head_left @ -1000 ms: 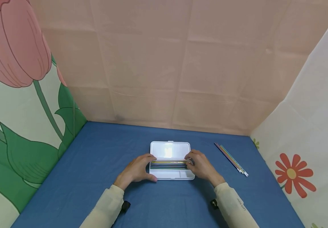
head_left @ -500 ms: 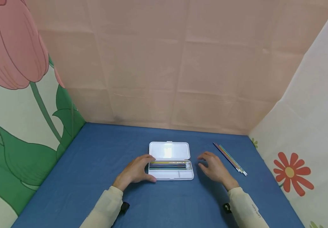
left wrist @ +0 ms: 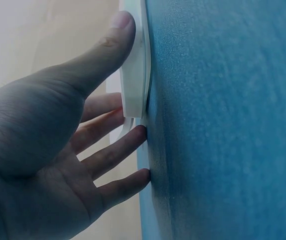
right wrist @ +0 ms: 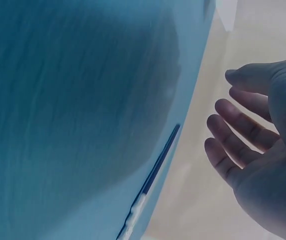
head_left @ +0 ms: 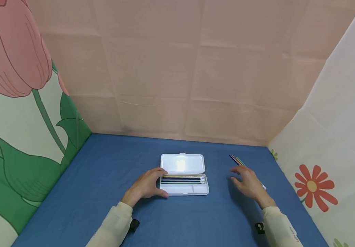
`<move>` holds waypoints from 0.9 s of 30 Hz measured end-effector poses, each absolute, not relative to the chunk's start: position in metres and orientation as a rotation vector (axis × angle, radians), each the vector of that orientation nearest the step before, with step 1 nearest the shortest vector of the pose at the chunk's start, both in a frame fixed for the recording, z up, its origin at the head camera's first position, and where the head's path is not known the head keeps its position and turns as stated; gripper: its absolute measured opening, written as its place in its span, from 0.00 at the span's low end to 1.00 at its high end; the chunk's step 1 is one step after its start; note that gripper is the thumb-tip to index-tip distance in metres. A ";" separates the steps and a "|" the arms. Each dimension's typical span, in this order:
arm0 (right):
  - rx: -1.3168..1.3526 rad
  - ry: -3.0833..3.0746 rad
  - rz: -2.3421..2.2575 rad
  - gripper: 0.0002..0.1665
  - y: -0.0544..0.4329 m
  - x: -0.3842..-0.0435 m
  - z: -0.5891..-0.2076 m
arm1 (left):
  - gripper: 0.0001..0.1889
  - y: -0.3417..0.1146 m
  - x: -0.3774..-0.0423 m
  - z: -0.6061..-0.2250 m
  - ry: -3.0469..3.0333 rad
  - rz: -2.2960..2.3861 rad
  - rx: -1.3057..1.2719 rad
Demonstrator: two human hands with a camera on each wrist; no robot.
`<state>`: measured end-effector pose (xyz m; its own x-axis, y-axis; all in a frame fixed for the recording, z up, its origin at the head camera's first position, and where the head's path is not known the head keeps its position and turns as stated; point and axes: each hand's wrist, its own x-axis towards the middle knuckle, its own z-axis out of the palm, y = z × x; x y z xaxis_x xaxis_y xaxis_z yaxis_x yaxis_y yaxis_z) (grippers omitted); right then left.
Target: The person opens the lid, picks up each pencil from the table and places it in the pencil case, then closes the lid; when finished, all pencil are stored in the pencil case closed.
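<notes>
A white pencil case (head_left: 177,189) lies with its lid (head_left: 172,163) folded back on the blue table. Inside, several pencils (head_left: 182,179) lie side by side in the long slot. My left hand (head_left: 146,183) holds the case at its left end, thumb along the front edge and fingers by the hinge side; the left wrist view shows the thumb against the case (left wrist: 135,75). My right hand (head_left: 249,183) hovers with loosely bent fingers and nothing in it, over a small bunch of loose pencils (head_left: 236,159), partly covering them. In the right wrist view those pencils (right wrist: 155,172) lie below the fingers.
The blue cloth-covered table (head_left: 115,157) meets a beige backdrop (head_left: 177,68) behind. A tulip-printed panel (head_left: 26,137) stands on the left, and a white flower-printed panel (head_left: 334,120) on the right.
My right hand has let go at the case's right end and moved right, away from it, to above the loose pencils. The left hand stays at the case.
</notes>
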<state>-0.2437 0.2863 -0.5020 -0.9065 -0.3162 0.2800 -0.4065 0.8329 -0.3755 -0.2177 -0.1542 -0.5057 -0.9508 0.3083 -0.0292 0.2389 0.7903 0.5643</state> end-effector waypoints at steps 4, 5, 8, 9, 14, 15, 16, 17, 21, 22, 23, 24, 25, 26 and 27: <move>0.501 -2.819 0.657 0.19 0.300 -0.243 -0.501 | 0.48 -0.155 -0.218 -0.506 2.858 0.880 0.435; 0.487 -2.820 0.659 0.19 0.303 -0.243 -0.501 | 0.48 -0.155 -0.218 -0.506 2.859 0.881 0.435; 0.451 -2.829 0.655 0.20 0.311 -0.244 -0.502 | 0.48 -0.155 -0.218 -0.507 2.859 0.885 0.436; 0.443 -2.831 0.651 0.20 0.313 -0.244 -0.502 | 0.48 -0.155 -0.218 -0.507 2.860 0.885 0.437; 0.403 -2.836 0.632 0.21 0.323 -0.246 -0.502 | 0.48 -0.155 -0.218 -0.506 2.862 0.885 0.440; 0.398 -2.838 0.624 0.21 0.325 -0.247 -0.502 | 0.48 -0.155 -0.218 -0.506 2.863 0.885 0.440; 0.388 -2.840 0.619 0.21 0.326 -0.248 -0.502 | 0.48 -0.155 -0.218 -0.507 2.862 0.885 0.439; 0.378 -2.844 0.614 0.21 0.328 -0.248 -0.503 | 0.48 -0.155 -0.218 -0.507 2.862 0.885 0.439; 0.349 -2.867 0.593 0.21 0.332 -0.250 -0.503 | 0.47 -0.155 -0.218 -0.507 2.861 0.884 0.434; 0.338 -2.874 0.591 0.21 0.333 -0.250 -0.503 | 0.47 -0.155 -0.218 -0.506 2.860 0.883 0.433; 0.330 -2.881 0.587 0.21 0.333 -0.250 -0.503 | 0.47 -0.155 -0.218 -0.506 2.860 0.883 0.432; 0.321 -2.889 0.584 0.20 0.334 -0.250 -0.504 | 0.47 -0.155 -0.218 -0.506 2.860 0.883 0.432; 0.310 -2.898 0.583 0.21 0.334 -0.250 -0.504 | 0.47 -0.155 -0.218 -0.506 2.860 0.883 0.432; 0.298 -2.907 0.583 0.21 0.335 -0.250 -0.504 | 0.47 -0.154 -0.218 -0.506 2.860 0.882 0.432; 0.285 -2.916 0.583 0.21 0.336 -0.250 -0.505 | 0.47 -0.154 -0.218 -0.506 2.860 0.882 0.432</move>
